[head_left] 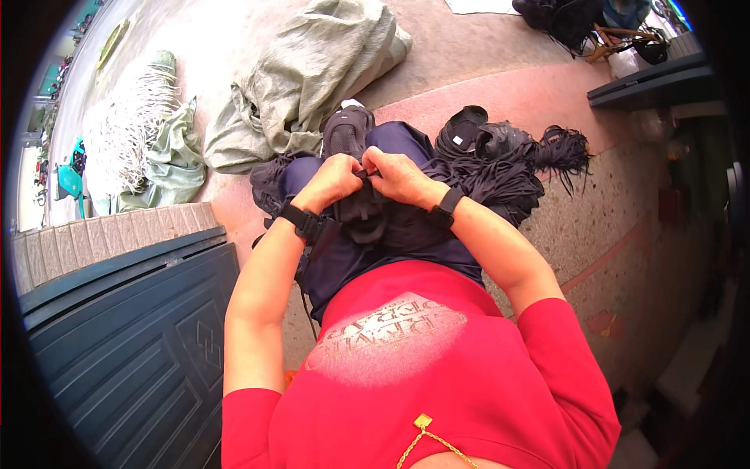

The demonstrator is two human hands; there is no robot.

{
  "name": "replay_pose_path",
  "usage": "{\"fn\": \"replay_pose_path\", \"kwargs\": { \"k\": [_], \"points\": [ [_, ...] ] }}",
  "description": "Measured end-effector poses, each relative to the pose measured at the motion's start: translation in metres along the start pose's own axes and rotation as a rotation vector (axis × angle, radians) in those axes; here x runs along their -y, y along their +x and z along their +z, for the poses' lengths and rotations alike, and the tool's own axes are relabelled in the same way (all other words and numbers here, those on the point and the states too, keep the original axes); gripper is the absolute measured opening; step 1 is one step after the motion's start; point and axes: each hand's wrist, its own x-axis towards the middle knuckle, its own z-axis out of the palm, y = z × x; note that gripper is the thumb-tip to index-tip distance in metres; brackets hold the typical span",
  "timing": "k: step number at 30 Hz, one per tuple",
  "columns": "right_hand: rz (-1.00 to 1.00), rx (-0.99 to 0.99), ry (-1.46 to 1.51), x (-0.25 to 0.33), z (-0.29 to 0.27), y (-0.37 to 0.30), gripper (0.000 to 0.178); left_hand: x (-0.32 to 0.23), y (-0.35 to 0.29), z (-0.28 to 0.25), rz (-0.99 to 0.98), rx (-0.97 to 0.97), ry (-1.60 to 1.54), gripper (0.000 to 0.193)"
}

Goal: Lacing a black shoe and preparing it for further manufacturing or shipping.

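the left hand (pixel 337 177) and the right hand (pixel 398 180) meet over the person's lap, almost touching at the fingertips. both are mostly closed, fingers curled and thumbs pressed against forefingers, and they pinch a thin dark piece, perhaps a lace, between them. just how each fingertip grips it is too small to tell. a black shoe (pixel 362 214) lies beneath the hands on the dark trousers (pixel 449 254), its outline partly hidden by the fingers. more black footwear (pixel 346 130) shows just beyond the hands, between the knees; whether it is the same shoe cannot be told.

near the right knee, a heap of black laces (pixel 500 181) lies with another black shoe (pixel 462 130) at its far edge. well apart to the left sit a bundle of white laces (pixel 142 117) and a greenish sack (pixel 316 66).
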Motion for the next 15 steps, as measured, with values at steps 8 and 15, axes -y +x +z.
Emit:
{"fn": "replay_pose_path", "kwargs": {
  "k": [8,15],
  "points": [
    [0.22,-0.156,0.361,-0.009,-0.002,0.007,0.019,-0.007,-0.02,0.032,0.543,-0.617,0.639,0.006],
    [0.209,0.142,0.525,-0.016,0.007,0.016,0.024,-0.005,-0.023,0.016,0.448,-0.647,0.534,0.013]
  ]
}}
